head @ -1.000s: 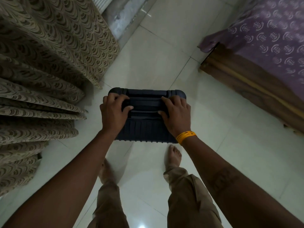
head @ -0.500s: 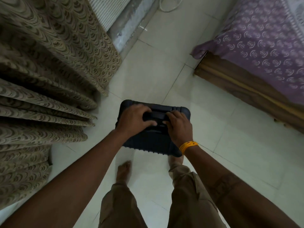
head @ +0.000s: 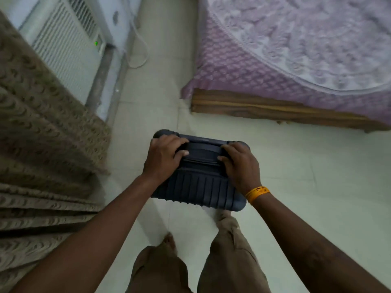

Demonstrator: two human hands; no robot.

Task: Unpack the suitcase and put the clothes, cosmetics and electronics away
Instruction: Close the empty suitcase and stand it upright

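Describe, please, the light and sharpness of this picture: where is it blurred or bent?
Head view: dim, soft indoor light; the bed and air cooler at the top are smeared by motion blur; the suitcase and both hands are sharper; the wide lens bends the curtain at the edge.

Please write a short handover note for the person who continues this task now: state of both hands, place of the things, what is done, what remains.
Left hand: grips the top of the suitcase, fingers curled over its far edge.
Right hand: grips the top on the other side; orange wristband on that wrist.
The suitcase stands upright and closed on the tiled floor, between the curtain and the bed.
Done: nothing unpacked yet.
Left: lay it down, open it, put away clothes, cosmetics, electronics.
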